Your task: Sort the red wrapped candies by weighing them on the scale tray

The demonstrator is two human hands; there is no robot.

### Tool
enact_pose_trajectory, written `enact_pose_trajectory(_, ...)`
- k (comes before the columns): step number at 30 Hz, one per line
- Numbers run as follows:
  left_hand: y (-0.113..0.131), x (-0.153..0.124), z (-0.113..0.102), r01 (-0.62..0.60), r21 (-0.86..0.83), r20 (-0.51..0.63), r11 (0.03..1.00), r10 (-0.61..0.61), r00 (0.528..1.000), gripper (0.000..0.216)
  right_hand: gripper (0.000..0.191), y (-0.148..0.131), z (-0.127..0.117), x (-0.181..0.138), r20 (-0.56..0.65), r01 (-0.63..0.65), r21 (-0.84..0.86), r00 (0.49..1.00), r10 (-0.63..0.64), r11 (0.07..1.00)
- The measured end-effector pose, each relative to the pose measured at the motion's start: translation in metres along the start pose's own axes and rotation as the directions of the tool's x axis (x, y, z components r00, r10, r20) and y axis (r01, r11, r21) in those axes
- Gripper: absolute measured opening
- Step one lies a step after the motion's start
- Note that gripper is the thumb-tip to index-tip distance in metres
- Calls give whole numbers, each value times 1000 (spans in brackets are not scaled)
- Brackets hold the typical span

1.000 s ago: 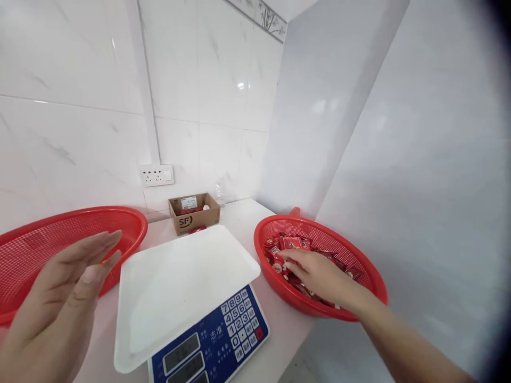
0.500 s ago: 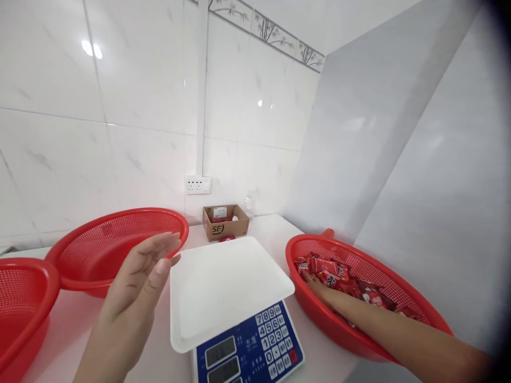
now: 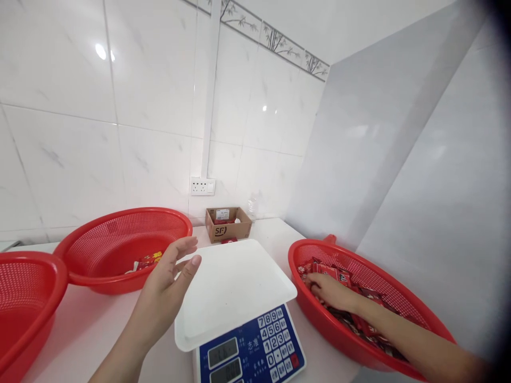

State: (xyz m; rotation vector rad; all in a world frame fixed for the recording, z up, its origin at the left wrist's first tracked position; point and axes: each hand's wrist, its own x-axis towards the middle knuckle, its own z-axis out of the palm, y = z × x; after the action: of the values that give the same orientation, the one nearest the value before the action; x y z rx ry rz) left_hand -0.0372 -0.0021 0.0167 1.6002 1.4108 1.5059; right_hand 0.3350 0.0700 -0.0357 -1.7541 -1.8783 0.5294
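Observation:
My left hand (image 3: 163,292) hovers at the left edge of the electronic scale's white tray (image 3: 231,295). Its fingers are apart and it holds nothing. My right hand (image 3: 329,291) reaches into the right red plastic basket (image 3: 319,327), among red snack packets (image 3: 325,268). The fingers of that hand are curled, and whatever is in them is hidden. Nothing lies on the scale's tray. Below the tray, the blue keypad panel (image 3: 255,346) faces me, with displays too blurred to read surely.
Another red basket (image 3: 120,215) at the back left holds a few colourful packets (image 3: 147,260). A third red basket (image 3: 30,324) stands at the far left. Behind the scale are a cardboard box (image 3: 231,231) and a clear plastic bottle (image 3: 252,206), near the tiled wall.
My right hand has risen a little among the packets and its fingers have curled. My left hand has moved right towards the tray. The view has shifted slightly, showing packets in the back-left basket.

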Motion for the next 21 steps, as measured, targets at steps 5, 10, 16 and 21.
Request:
enact_pose_trajectory(5,-1,1,3,12,11,40,1000,-13,999,43,14,4,-17,11,87,-134,50,988,129,990)
enact_pose_trajectory(10,-2,1,8,24,54,92,998,-29,995,47,11,-8,-32,18,-84,-62,63,994,68,996)
enact_pose_trajectory(16,-7,-1,14,-3,238,171,971,-39,984,43,13,-61,-31,19,-161,85,181,985,-55,980)
enact_pose_trajectory(21,-17,-5,19,-196,345,333,918,76,940,39,11,-116,9,13,94,52,426,990,-102,903)
